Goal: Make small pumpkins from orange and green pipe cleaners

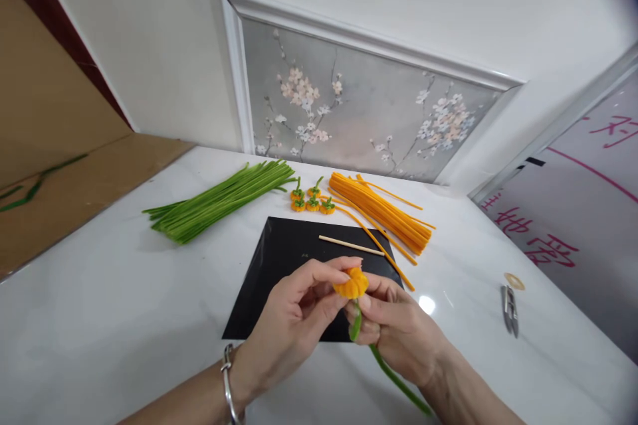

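Between the fingertips of my left hand (304, 312) is a small ribbed orange pumpkin shape (351, 284). My right hand (393, 319) is closed at its lower right side, around a green fuzzy stem (399, 382) that runs down from the pumpkin shape and trails past the right wrist. Both hands are over the near edge of a black mat (259, 279). A thin wooden stick (351, 245) lies on the mat beyond them. Several finished small orange pumpkins with green tops (313, 204) sit behind the mat.
A bundle of green fuzzy stems (224, 202) lies at the left. Orange stems (381, 212) lie behind on the right, some loose across the mat. Small snips (510, 311) and a pale ring (514, 281) are at the right. Cardboard (100, 172) borders the table's left side.
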The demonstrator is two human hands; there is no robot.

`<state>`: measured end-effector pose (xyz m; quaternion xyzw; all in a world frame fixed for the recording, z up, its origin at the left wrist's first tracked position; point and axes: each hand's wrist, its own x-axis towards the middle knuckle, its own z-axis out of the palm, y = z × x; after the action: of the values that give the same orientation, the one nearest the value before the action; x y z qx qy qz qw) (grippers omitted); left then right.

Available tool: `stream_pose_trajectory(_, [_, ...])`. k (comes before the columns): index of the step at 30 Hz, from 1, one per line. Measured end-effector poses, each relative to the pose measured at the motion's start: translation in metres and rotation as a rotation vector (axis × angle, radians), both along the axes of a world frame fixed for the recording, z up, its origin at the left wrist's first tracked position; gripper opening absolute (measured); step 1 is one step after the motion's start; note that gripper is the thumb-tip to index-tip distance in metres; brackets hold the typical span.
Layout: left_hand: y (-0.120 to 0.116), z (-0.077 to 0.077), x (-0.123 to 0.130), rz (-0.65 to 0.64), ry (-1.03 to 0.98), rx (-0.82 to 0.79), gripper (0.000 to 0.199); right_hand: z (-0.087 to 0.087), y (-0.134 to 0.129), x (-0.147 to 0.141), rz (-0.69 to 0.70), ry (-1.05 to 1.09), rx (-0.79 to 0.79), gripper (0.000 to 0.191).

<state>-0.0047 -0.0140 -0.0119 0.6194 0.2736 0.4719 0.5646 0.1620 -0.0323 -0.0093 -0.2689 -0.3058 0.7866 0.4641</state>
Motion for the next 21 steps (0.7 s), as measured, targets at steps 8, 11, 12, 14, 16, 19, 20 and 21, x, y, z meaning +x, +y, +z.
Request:
stream_pose_trajectory(8, [0.001,0.009,0.004,0.049,0.012,-0.052,0.023,-0.006,0.0,-0.002,-0.164,-0.212,0.191,0.015])
stream_pose_trajectory(11, [0.005,0.009,0.006,0.056,-0.017,-0.121,0.026,-0.006,0.002,-0.002,-0.204,-0.192,0.151,0.014])
stream_pose_trajectory(12, [0.006,0.008,0.007,0.058,-0.035,-0.154,0.027,-0.006,0.002,-0.002,-0.23,-0.181,0.137,0.015])
stream_pose_trajectory(14, [0.009,0.006,0.008,0.051,-0.024,-0.194,0.022,-0.006,0.004,-0.003,-0.276,-0.155,0.106,0.017])
stream_pose_trajectory(16, [0.01,0.003,0.007,0.065,0.037,-0.162,0.013,-0.006,0.004,-0.005,-0.308,-0.129,0.061,0.019])
stream_pose_trajectory(19, [0.009,0.0,0.006,0.109,0.202,-0.056,0.006,-0.008,0.004,-0.008,-0.357,-0.096,-0.013,0.021])
stream_pose_trajectory(20, [0.009,0.0,0.006,0.122,0.268,-0.024,0.01,-0.009,0.004,-0.009,-0.369,-0.086,-0.026,0.021])
stream_pose_trajectory(21, [0.008,0.0,0.006,0.129,0.327,-0.002,0.014,-0.01,0.004,-0.011,-0.378,-0.075,-0.032,0.021])
